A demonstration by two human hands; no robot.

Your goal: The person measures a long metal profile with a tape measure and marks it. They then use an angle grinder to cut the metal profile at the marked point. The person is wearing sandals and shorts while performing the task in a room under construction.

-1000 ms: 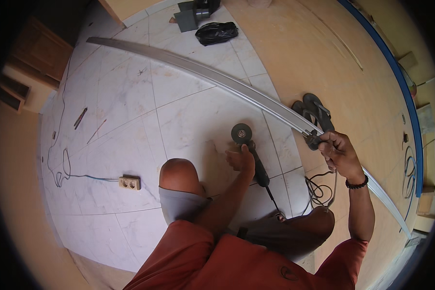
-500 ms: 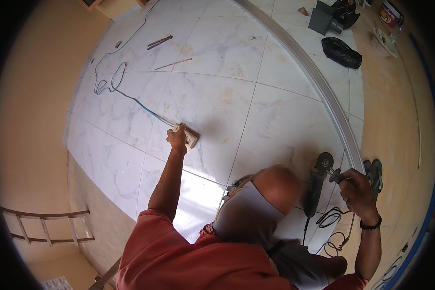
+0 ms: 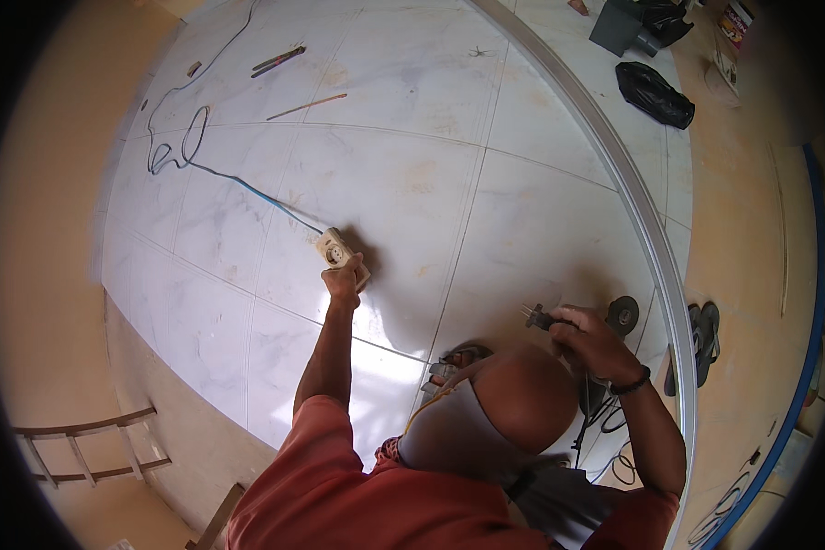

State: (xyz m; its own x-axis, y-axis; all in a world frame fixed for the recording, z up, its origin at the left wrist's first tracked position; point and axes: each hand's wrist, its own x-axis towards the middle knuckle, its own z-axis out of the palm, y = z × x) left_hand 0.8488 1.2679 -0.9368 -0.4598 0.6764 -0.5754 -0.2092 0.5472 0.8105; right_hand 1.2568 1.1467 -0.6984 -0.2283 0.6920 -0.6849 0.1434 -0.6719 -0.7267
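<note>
A cream extension socket [image 3: 334, 247] lies just off or on the tiled floor, and my left hand [image 3: 343, 282] is closed round its near end. A blue-grey cord [image 3: 258, 191] runs from its far end. In my right hand [image 3: 598, 346] is a black two-pin plug [image 3: 540, 318], its pins toward the left, above the floor and apart from the socket. Behind that hand sits an angle grinder [image 3: 623, 314]; its dark disc shows, while my hand and arm hide most of its body. Black cable [image 3: 614, 420] loops beside my right forearm.
A long metal profile [image 3: 646, 211] curves along the right. Beyond it are dark sandals [image 3: 703, 335] and a black plastic bag [image 3: 655, 95]. Long-handled pliers [image 3: 279, 61] and a thin rod [image 3: 307, 106] lie farther off. A wooden ladder [image 3: 87, 446] is at the left.
My right hand has swung left across the grinder with the plug, bringing it nearer the socket. My left hand now grips the socket's near end, leaving its outlet face more exposed.
</note>
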